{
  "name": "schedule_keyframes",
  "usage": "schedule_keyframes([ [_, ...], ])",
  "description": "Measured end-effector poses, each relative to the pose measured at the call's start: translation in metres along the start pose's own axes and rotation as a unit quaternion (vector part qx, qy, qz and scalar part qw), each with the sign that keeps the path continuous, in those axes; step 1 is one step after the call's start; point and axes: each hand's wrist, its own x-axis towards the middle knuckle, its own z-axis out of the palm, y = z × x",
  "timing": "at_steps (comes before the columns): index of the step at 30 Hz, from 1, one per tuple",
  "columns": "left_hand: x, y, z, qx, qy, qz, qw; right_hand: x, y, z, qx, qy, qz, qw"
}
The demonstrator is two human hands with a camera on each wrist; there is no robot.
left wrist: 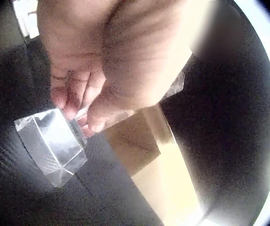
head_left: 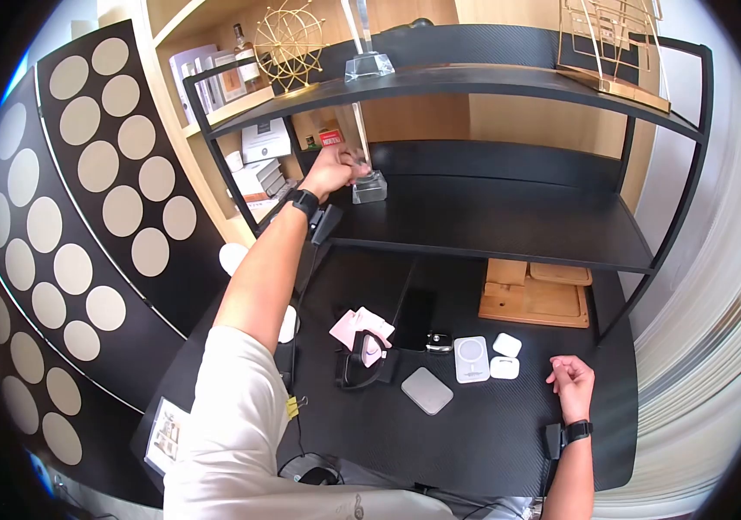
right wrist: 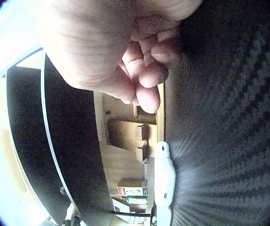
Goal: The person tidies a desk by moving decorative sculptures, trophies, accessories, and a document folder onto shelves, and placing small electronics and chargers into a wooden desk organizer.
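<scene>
On the lower shelf of the black rack, a clear crystal trophy (head_left: pixel 370 188) stands on a faceted block base. My left hand (head_left: pixel 332 172) reaches out to it and pinches its narrow stem just above that base. In the left wrist view the thumb and fingers close around the stem, beside the glassy base (left wrist: pixel 52 147). My right hand (head_left: pixel 572 382) is low over the right side of the desk, its fingers loosely curled with nothing in them. Nearest to it are two white earbud cases (head_left: pixel 504 368), one of which lies ahead of the fingers in the right wrist view.
The desk (head_left: pixel 509 442) holds a white power bank (head_left: pixel 472 360), a grey rounded slab (head_left: pixel 427 391), a pink cloth (head_left: pixel 355 326), a black strap (head_left: pixel 355 371) and a wooden organizer (head_left: pixel 535 299). Above, the upper shelf (head_left: pixel 474 78) carries another crystal trophy (head_left: pixel 368 66) and gold ornaments (head_left: pixel 290 45).
</scene>
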Motion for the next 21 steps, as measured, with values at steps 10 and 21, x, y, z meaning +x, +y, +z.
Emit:
schedule_keyframes([
  [10,0.03,-0.014,0.011,0.225,0.137,0.04,0.964,0.001,0.004,0.002,-0.003,0.005,0.001,1.0],
  [21,0.052,-0.02,0.027,0.297,0.156,0.062,0.94,0.001,0.0,0.002,-0.009,0.002,0.009,1.0],
])
